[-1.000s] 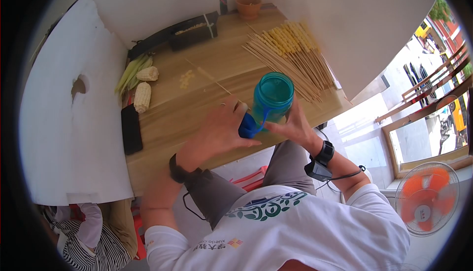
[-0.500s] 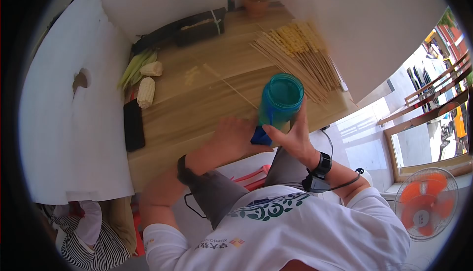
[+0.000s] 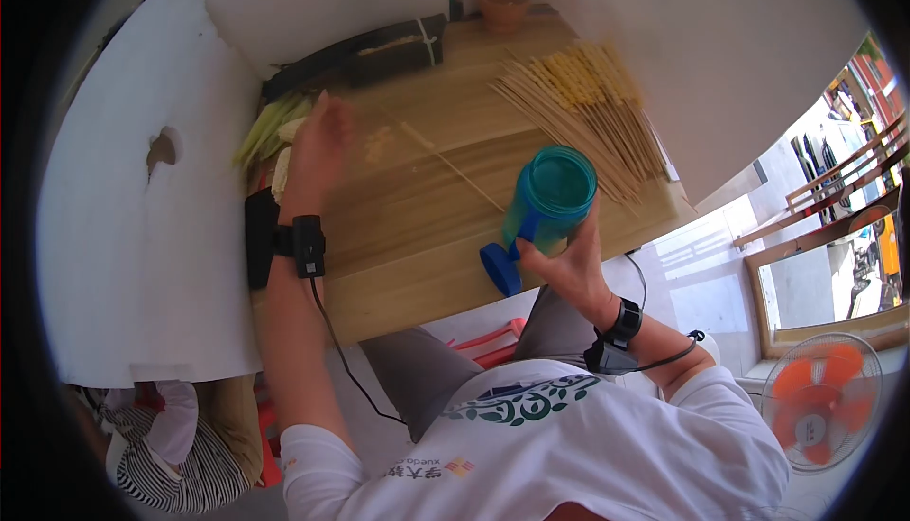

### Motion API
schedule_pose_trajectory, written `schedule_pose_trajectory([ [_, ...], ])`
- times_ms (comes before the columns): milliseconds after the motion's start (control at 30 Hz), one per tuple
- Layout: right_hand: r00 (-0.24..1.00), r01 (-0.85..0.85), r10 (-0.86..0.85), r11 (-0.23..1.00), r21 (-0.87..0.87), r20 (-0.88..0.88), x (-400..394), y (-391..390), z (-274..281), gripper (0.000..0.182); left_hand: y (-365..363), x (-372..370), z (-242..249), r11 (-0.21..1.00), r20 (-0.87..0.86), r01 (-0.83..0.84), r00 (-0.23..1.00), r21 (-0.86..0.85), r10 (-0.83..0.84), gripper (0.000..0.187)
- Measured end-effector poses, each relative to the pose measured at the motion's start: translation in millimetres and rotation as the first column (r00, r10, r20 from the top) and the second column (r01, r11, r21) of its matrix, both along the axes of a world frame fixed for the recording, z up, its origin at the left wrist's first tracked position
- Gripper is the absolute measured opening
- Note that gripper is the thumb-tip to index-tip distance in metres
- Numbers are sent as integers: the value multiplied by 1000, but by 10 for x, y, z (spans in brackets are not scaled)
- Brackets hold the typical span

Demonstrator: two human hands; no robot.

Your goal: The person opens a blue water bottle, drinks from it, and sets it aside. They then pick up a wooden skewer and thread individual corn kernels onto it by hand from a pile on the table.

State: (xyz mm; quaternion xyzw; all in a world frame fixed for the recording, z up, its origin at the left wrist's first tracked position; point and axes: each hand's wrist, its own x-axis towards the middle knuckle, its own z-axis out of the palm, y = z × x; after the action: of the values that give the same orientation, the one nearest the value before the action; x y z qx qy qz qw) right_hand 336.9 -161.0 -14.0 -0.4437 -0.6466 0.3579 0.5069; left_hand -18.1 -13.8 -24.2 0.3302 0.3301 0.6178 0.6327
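Note:
My right hand is wrapped round a teal see-through water bottle at the table's front edge. The bottle's mouth is uncovered, and its blue lid hangs from a strap on the left side. My left hand is over the left part of the table, apart from the bottle. Motion smears its fingers. Beside and behind it are pale corn cobs, partly hidden, and green corn husks. Right of this hand lie small yellow pieces and a thin wooden stick.
Many wooden skewers with yellow pieces on their far ends lie at the right. A black box and an orange pot stand at the back. A dark flat object is at the left edge. White panels flank the table.
My left hand has left the bottle and moved up and left to the corn. The blue lid now hangs in plain view. My right hand keeps its hold on the bottle.

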Motion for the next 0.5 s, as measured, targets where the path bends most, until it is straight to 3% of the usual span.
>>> schedule_pose_trajectory([
  [67, 999, 31, -31, 1000, -4, -16, -22, -2, 8, 91, 192, -144, -215, 986, 111, -159, 980, -46, 163, 23],
  [167, 998, 49, -50, 999, 9, 35, -7, 20, -90, 85, 361, -250, -627, 980, 261, -195, 945, -43, 200, 21],
  [367, 1000, -13, 12, 996, -92, -9, 76, 68, -128, 77, 332, -251, -741, 984, 305, -170, 941, 57, 145, 22],
  [467, 996, -88, 86, 985, -150, -17, 123, 111, -76, 76, 223, -225, -631, 991, 362, -136, 924, 8, 124, 22],
  [500, 997, -71, 69, 986, -153, -17, 140, 116, -61, 76, 267, -342, -728, 998, 384, -53, 923, 46, 31, 17],
])
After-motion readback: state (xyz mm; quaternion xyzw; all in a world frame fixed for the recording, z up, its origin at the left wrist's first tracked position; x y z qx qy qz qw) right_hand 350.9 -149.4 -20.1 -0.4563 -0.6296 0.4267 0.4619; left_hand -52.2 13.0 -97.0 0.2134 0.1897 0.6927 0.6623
